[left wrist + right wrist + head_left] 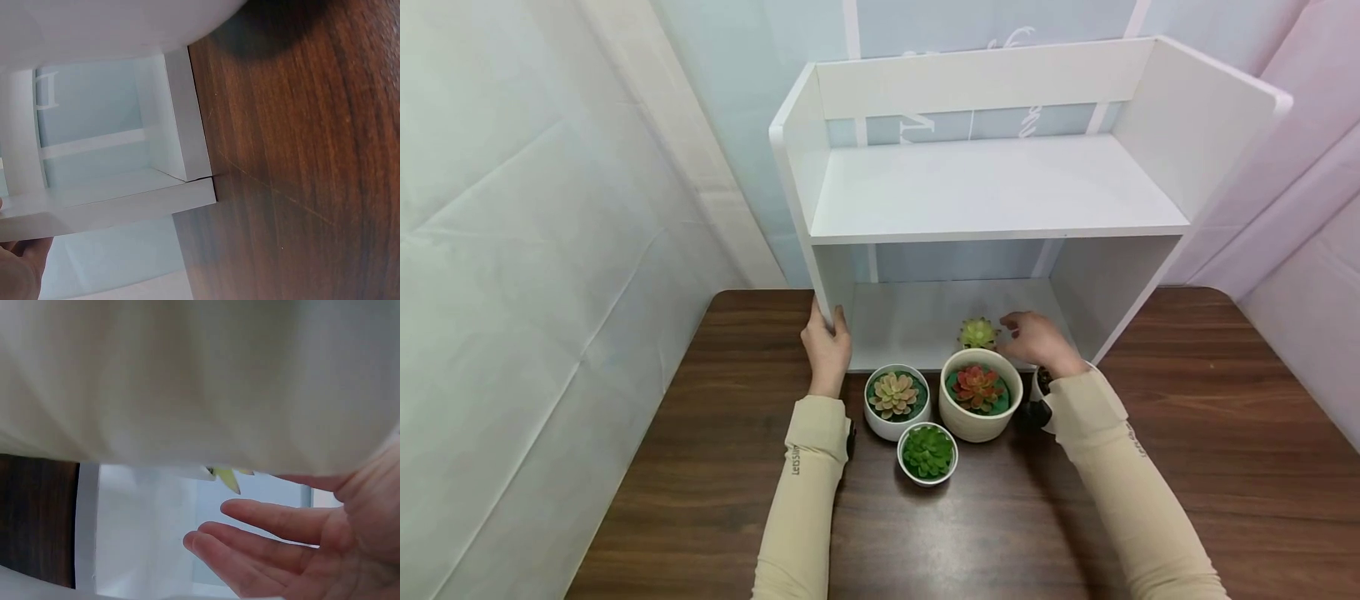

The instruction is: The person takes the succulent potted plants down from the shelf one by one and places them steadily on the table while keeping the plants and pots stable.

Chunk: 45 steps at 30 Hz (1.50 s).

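Observation:
My left hand [827, 352] grips the front edge of the white shelf's left side panel [795, 179], thumb on the inner side; only part of this hand shows in the left wrist view. Inside the lower compartment, my right hand [1039, 340] hovers just right of a yellow-green succulent [977, 332]. Its fingers [275, 515] are loosely extended and apart from the leaves in the right wrist view. That plant's pot is mostly hidden behind a larger cream pot [979, 427] with a red succulent [977, 387].
On the brown table [715, 483], before the shelf, stand a white pot with a pale pink succulent [895, 395] and a small pot with a green succulent [927, 452]. Another white pot [1040, 383] is partly covered by the right sleeve. The shelf board [992, 187] overhangs the right hand.

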Each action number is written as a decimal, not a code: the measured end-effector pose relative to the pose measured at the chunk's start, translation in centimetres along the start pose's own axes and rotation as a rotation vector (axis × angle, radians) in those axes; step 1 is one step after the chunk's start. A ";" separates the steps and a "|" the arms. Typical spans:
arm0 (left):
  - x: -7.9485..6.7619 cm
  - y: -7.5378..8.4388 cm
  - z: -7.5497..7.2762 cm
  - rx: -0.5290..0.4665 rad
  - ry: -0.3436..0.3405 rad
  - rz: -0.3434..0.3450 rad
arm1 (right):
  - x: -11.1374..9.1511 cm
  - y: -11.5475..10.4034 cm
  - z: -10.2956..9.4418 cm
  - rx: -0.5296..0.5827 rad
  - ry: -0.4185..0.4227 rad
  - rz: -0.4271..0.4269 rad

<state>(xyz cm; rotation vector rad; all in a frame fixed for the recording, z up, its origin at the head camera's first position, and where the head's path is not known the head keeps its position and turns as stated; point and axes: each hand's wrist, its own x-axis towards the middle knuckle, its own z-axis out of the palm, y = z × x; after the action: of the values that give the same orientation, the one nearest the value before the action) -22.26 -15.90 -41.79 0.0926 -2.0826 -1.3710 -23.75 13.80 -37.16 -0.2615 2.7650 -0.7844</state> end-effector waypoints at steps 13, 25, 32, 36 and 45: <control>0.1 0.2 0.0 -0.004 0.003 0.011 | 1.3 0.4 0.1 -0.038 -0.066 -0.060; 0.1 0.4 -0.1 -0.005 0.010 0.008 | 2.4 0.6 0.8 -0.003 -0.086 -0.028; 0.1 0.5 -0.1 -0.007 0.008 -0.001 | 2.6 0.8 1.2 -0.007 -0.065 -0.044; 0.0 0.5 -0.1 -0.009 0.006 0.007 | 2.6 0.9 1.3 -0.009 -0.055 -0.055; -0.3 0.3 0.0 -0.009 0.005 0.008 | 2.3 1.2 1.4 -0.009 -0.041 -0.068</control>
<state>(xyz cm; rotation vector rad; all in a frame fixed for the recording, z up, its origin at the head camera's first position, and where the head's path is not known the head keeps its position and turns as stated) -21.94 -15.68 -41.63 0.0830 -2.0707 -1.3737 -25.62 13.59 -39.40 -0.3707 2.7344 -0.7741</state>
